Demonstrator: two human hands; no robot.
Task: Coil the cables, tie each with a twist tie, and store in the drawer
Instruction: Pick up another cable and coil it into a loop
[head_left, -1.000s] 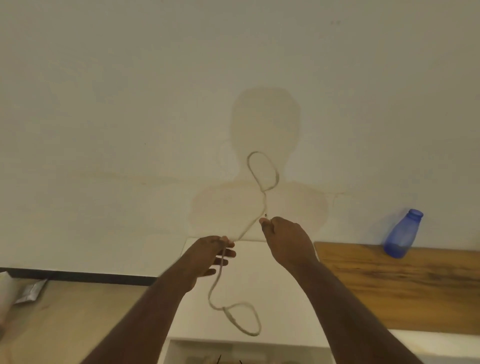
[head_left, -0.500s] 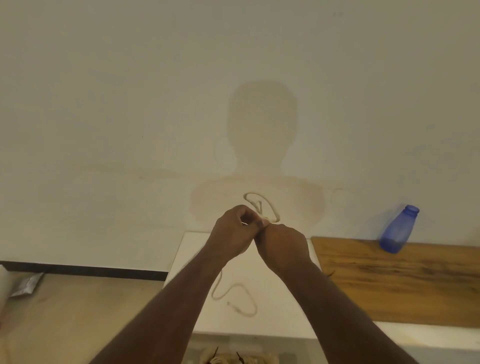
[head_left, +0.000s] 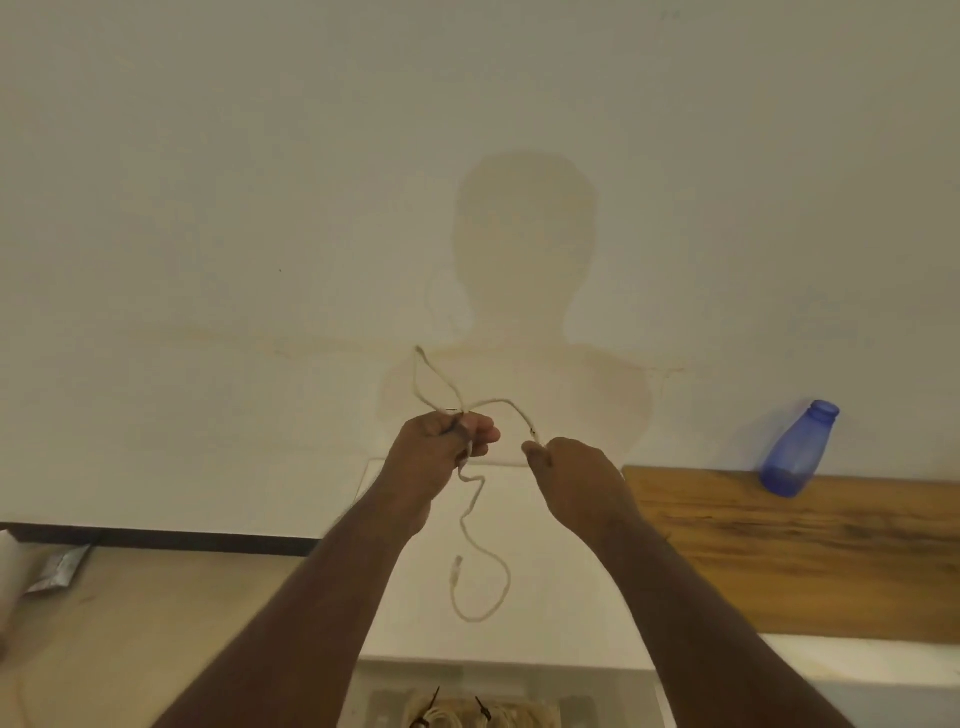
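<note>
Open drawer (head_left: 613, 691), bottom edge of view: holds pale coiled cables (head_left: 483, 716) bound with dark ties (head_left: 483, 707); only the tops of the coils show.

White desk (head_left: 571, 597), beyond the drawer: bare top under both forearms. The loose lower end of the cable hangs in front of it; whether it touches the surface cannot be told.

Cable (head_left: 470, 525), pale and thin, held up in the air between the two hands. Below the left hand it drops in an S-curve, bends into a U and turns back up to a small plug end. Above the left hand it stands in a narrow upright loop. From the same pinch a short arc runs rightward and down to the right hand.

Left hand (head_left: 441, 449): grip closed, fingers curled round the cable where the loop's two strands cross, thumb pressed over them.

Right hand (head_left: 576, 467): grip closed, thumb and forefinger pinching the cable's other end, the connector tip just showing above the fingertips. The two hands are near each other but apart.

Wooden board (head_left: 810, 551), right of the white desk, with a blue bottle (head_left: 797, 449) lying tilted at its far edge against the wall.

Floor (head_left: 130, 613), left: a silver packet (head_left: 60, 566) near the dark skirting.

Wall (head_left: 260, 182), farthest: plain, carrying the person's shadow.
</note>
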